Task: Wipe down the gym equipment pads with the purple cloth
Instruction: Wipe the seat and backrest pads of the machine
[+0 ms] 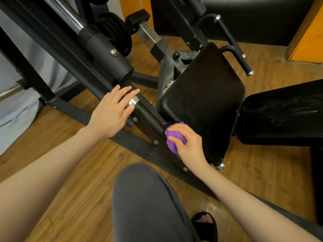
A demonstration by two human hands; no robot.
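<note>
Wood-plank flooring (73, 198) lies under a black gym machine, with orange wall panels (307, 41) at the top right. Right hand (189, 145) — fingers curled round a bunched purple cloth (172, 138) — holds the cloth against a black padded bar (152, 117), at the lower left edge of the black seat pad (204, 102). Left hand (111, 110) rests on the same bar higher up, beside its silver collar (134, 101); the fingers are straight and spread, holding nothing. A second black pad (283, 112) sits just right of the seat pad, its surface streaked. Black handles with silver end caps (234, 44) rise behind the seat pad. Bottom centre — a grey trouser leg (148, 206) and a foot in a black sandal (206, 224).
</note>
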